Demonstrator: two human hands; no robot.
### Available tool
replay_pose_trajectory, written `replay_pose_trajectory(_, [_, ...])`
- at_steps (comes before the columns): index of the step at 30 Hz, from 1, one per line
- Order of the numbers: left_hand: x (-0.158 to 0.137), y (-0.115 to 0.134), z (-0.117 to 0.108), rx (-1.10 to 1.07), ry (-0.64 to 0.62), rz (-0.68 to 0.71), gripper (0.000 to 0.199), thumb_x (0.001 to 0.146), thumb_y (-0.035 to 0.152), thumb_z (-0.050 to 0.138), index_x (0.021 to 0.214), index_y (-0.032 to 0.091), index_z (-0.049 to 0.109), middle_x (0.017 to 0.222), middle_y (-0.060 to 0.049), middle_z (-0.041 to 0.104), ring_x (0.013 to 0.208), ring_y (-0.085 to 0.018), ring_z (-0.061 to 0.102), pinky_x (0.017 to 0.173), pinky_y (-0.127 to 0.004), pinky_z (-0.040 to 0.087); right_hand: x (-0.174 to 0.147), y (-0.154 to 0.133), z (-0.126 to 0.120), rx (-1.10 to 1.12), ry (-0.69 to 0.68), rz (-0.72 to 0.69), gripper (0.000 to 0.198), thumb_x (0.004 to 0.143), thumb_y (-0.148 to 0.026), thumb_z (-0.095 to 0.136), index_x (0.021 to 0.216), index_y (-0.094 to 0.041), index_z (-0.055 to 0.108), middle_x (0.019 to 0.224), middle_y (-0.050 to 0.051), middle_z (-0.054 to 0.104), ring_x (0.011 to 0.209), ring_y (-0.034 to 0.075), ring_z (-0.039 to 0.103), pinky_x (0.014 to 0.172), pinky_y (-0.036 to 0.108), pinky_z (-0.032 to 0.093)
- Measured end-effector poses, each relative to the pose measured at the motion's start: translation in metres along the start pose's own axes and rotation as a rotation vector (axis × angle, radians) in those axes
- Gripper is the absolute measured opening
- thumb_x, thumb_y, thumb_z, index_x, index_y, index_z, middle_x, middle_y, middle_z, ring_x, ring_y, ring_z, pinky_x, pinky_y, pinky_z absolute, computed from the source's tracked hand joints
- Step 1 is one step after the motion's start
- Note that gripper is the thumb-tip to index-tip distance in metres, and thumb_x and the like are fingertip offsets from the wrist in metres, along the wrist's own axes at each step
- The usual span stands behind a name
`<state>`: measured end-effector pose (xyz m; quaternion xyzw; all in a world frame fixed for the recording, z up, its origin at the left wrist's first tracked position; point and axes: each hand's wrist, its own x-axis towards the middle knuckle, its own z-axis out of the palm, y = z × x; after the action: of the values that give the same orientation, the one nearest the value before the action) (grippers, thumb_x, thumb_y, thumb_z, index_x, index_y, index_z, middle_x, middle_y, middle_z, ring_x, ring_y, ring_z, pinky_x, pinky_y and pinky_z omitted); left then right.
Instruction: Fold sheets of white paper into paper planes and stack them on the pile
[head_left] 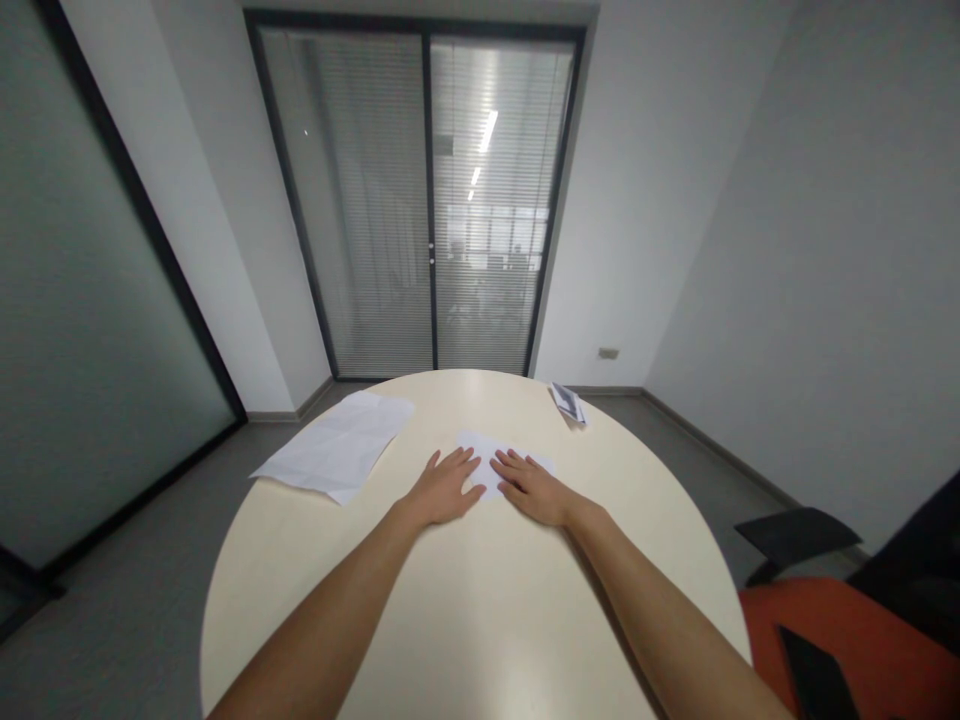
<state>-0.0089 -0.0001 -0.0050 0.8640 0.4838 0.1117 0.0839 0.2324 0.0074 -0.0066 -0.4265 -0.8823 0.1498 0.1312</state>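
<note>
My left grip [446,490] and right grip [538,490] lay flat and outstretched, pinching nothing, on a small white paper [486,472] before me on the counter [465,620]. I judged it light, thin and easily creased, best taken by a corner. Sliding room ran toward me; the counter's far edge curved beyond, near a large sheet [341,445] leftward and a folded paper [568,404] rightward.

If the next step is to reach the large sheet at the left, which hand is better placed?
Probably the left hand: it lies closer to the large sheet than the right hand, so its path looks shorter.
</note>
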Motion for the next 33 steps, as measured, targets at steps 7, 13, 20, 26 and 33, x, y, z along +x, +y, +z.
replay_pose_trajectory(7, [-0.002, -0.001, -0.006, 0.016, 0.067, 0.059, 0.052, 0.094, 0.047, 0.048, 0.143, 0.027, 0.052, 0.156, -0.006, 0.042, 0.144, -0.027, 0.035, 0.121, -0.051, 0.019, -0.003, -0.006, -0.014, -0.090, 0.153, -0.108, 0.049, 0.090, -0.045, 0.058, 0.131, -0.020, 0.066, 0.135, 0.016, 0.061, 0.125, 0.031, 0.056, 0.110, 0.048, 0.040])
replay_pose_trajectory(13, [0.002, 0.000, -0.018, -0.022, 0.140, 0.134, 0.039, 0.091, 0.016, 0.045, 0.117, 0.028, 0.072, 0.126, -0.002, 0.069, 0.119, -0.022, 0.056, 0.110, -0.041, 0.037, -0.006, -0.014, -0.024, -0.035, 0.140, -0.134, 0.041, 0.089, -0.043, 0.061, 0.121, -0.021, 0.073, 0.124, 0.014, 0.066, 0.118, 0.028, 0.059, 0.104, 0.042, 0.044])
replay_pose_trajectory(20, [0.000, 0.015, -0.020, 0.089, 0.151, 0.048, 0.030, 0.094, 0.027, 0.047, 0.108, 0.025, 0.074, 0.125, -0.006, 0.069, 0.119, -0.028, 0.054, 0.104, -0.048, 0.038, -0.005, -0.025, -0.024, 0.001, 0.041, -0.045, 0.036, 0.092, -0.034, 0.052, 0.123, -0.034, 0.069, 0.137, 0.006, 0.063, 0.132, 0.031, 0.050, 0.112, 0.064, 0.021])
replay_pose_trajectory(26, [0.001, 0.010, -0.014, 0.135, 0.206, 0.033, 0.035, 0.094, 0.037, 0.052, 0.121, 0.022, 0.068, 0.144, -0.009, 0.055, 0.128, -0.029, 0.050, 0.105, -0.045, 0.040, -0.005, -0.025, -0.023, -0.064, 0.037, -0.034, 0.045, 0.091, -0.027, 0.048, 0.133, -0.036, 0.062, 0.140, 0.003, 0.060, 0.139, 0.032, 0.043, 0.114, 0.071, 0.001])
replay_pose_trajectory(33, [-0.002, 0.009, -0.013, 0.004, 0.150, 0.103, 0.044, 0.101, 0.048, 0.039, 0.131, 0.027, 0.063, 0.140, -0.005, 0.060, 0.132, -0.024, 0.051, 0.117, -0.046, 0.029, -0.002, -0.012, -0.011, -0.127, 0.044, 0.043, 0.057, 0.097, -0.048, 0.043, 0.149, -0.025, 0.046, 0.156, 0.010, 0.041, 0.145, 0.032, 0.035, 0.116, 0.053, 0.028])
